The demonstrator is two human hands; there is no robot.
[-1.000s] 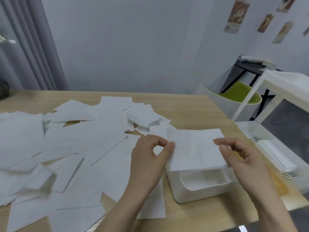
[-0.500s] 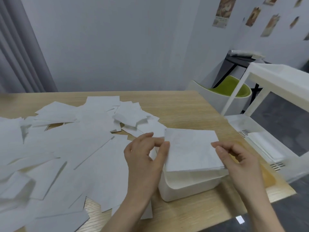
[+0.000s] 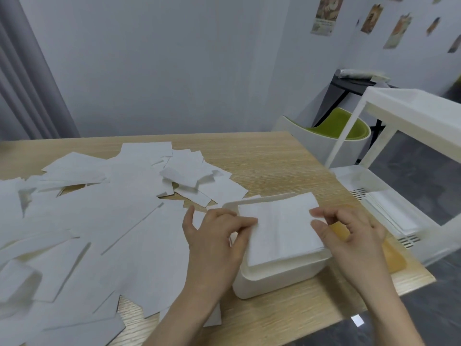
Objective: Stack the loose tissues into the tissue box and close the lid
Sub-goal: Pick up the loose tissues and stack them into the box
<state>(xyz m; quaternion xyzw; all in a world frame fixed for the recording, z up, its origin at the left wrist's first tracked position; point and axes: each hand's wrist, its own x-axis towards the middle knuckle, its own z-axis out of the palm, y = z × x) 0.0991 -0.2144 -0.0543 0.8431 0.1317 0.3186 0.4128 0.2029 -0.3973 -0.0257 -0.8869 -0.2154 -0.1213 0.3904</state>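
The inside of the tissue box (image 3: 279, 278) is hidden: a stack of tissues (image 3: 282, 227) covers its whole opening, so how full it is cannot be told. The left hand (image 3: 214, 242) hides the box's left rim, and the right hand (image 3: 349, 236) hides much of an orange-yellow thing (image 3: 394, 255) lying just at 3 o'clock from the box; it may be the lid, but its shape is too covered to tell. The loose tissues (image 3: 99, 221) run off the frame at 9 o'clock, and those nearest the bottom left corner are blurred.

The box sits near the table's (image 3: 274, 156) right front corner, with the stack resting on top of it, tilted a little. The left hand pinches the stack's left edge between thumb and forefinger, the other fingers spread out. The right hand pinches the stack's right edge with curled fingertips.

From 9 to 12 o'clock of the box the loose tissues lie scattered and overlapping over most of the table. At 3 o'clock, off the table's edge, stands a white shelf cart (image 3: 399, 196) with folded white sheets on its lower tray. At 1 o'clock is a chair with a green seat (image 3: 341, 126), then a dark desk (image 3: 354, 83) and pictures on the wall (image 3: 324, 18). A grey curtain (image 3: 25, 83) hangs at 10 o'clock.
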